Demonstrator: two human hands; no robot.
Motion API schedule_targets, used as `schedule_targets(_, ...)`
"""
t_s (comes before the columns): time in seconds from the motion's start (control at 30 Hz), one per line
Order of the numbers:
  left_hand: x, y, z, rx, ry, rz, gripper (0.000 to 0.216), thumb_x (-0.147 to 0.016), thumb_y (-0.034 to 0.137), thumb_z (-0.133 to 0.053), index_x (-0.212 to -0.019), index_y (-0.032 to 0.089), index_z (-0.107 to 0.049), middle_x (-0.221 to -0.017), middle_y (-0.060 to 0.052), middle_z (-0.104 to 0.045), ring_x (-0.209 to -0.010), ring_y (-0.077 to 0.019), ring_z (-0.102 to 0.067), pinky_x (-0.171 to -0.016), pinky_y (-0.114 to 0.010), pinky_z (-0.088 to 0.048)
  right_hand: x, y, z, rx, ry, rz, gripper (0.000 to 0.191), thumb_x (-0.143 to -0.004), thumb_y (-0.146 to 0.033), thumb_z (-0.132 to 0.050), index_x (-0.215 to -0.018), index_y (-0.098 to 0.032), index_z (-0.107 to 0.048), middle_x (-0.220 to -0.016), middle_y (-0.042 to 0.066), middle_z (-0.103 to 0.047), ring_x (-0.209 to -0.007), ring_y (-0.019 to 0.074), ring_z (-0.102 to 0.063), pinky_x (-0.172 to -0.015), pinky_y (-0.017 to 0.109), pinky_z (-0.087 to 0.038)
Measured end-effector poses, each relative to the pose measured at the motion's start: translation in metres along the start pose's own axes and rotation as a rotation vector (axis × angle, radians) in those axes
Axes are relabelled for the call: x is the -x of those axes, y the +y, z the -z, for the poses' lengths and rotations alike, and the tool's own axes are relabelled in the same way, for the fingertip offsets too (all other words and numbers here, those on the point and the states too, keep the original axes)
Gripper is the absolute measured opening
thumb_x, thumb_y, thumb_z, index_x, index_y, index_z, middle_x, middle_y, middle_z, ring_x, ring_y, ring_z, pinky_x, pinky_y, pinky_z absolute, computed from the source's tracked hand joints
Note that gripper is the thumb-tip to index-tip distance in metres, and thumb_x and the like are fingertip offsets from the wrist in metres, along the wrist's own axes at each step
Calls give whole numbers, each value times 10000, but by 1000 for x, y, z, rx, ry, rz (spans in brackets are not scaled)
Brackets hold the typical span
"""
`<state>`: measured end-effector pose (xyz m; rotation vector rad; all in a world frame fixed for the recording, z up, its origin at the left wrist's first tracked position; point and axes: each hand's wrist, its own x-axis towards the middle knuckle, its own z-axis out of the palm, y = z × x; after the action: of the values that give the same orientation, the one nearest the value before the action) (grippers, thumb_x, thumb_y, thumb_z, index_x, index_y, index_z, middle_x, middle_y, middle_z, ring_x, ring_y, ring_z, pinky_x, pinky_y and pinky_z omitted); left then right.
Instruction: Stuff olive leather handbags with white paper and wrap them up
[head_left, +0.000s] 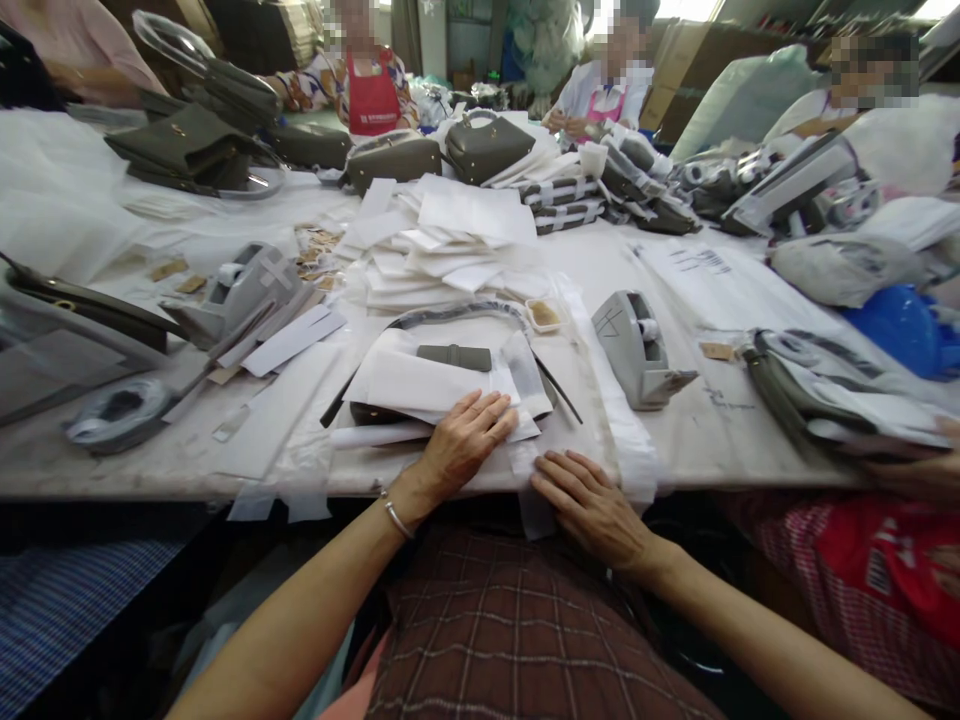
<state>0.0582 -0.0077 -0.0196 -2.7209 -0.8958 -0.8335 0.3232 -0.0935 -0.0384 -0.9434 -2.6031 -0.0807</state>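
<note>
In front of me on the table lies a dark olive handbag (375, 412), mostly covered by white paper (397, 385). An olive strap piece (454, 357) shows on top, and the bag's wrapped handle (457, 312) arches behind. My left hand (466, 432) lies flat on the paper at the near side, its fingers stretched out. My right hand (589, 500) rests on the table's front edge beside a strip of translucent tape (534, 495), fingers extended and holding nothing. The palms' undersides are hidden.
Tape dispensers stand to the right (637, 350) and left (251, 285). Behind the bag is a pile of white paper sheets (450, 240), with a small tray (544, 315) nearby. Olive handbags (487, 150) line the back. Co-workers sit across; another person's hand (926, 470) is at right.
</note>
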Motion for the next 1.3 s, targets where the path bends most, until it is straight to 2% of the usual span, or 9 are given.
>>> schedule_targets(0.13,-1,1,4,2,-28,1,351,-1019,169,-374,-1322,159,-550,-1377,-114,-598,-1297,-218,-548,-1131,-422,-415,-15,-4,-17,-29,120,-61,423,-962,-119,-456,-1352,-242,-564,-1332,85,-642,-1277,257,-556,-1065,504,-461)
schedule_targets(0.3,-1,1,4,12,-21,4,371,-1011,152,-375,-1343,188,-538,-1406,-98,-576,-1308,-221,-537,-1121,-420,-422,-45,-15,-13,-259,310,-2,310,-951,-73,-470,-1143,-213,-669,-1128,72,-737,-1161,221,-645,-1046,462,-503)
schedule_targets(0.57,-3,1,0,-28,58,-1,259,-1004,177,-419,-1158,169,-627,-1273,-113,-650,-1224,-230,-597,-1066,-416,-485,-45,-40,-26,-432,377,-102,221,-931,-121,-571,-1105,-195,-686,-976,81,-766,-950,202,-726,-975,410,-561)
schedule_targets(0.7,-6,4,3,-13,95,-1,250,-1011,181,-405,-1099,151,-637,-1172,-109,-681,-1188,-228,-620,-1049,-406,-505,-54,-49,-8,-648,264,-172,169,-950,-192,-585,-1027,-209,-734,-938,59,-776,-914,209,-738,-960,389,-567)
schedule_targets(0.83,-5,3,2,-4,108,-4,242,-1004,159,-408,-1101,139,-629,-1174,-114,-677,-1198,-246,-616,-1055,-430,-501,-75,-37,41,-1118,5,-237,183,-936,-363,-644,-934,-225,-765,-858,20,-781,-765,173,-745,-721,259,-613)
schedule_targets(0.97,-2,2,-2,5,119,-18,206,-999,166,-446,-1114,134,-613,-1172,-115,-683,-1200,-256,-617,-1046,-453,-507,-101,1,59,-776,275,-366,100,-915,-290,-678,-963,-239,-750,-969,32,-771,-955,202,-719,-921,347,-567)
schedule_targets(1.07,-2,3,-4,26,128,4,198,-1002,165,-448,-1137,124,-587,-1168,-111,-689,-1205,-241,-615,-1054,-447,-503,-112,27,41,-441,203,-205,89,-910,-235,-676,-979,-247,-730,-974,27,-762,-966,208,-700,-1053,439,-474)
schedule_targets(1.17,-3,4,-2,69,125,49,193,-992,117,-431,-1127,116,-569,-1158,-109,-687,-1198,-216,-617,-1081,-421,-484,-113,35,19,-232,150,-96,96,-934,-188,-622,-933,-233,-707,-934,38,-751,-910,196,-684,-981,400,-504)
schedule_targets(1.3,-4,4,4,174,64,89,221,-941,164,-530,-1155,112,-548,-1186,-127,-666,-1211,-227,-604,-1120,-418,-451,-108,29,0,-85,242,-98,134,-931,-153,-585,-863,-222,-678,-864,56,-723,-863,197,-661,-837,340,-534)
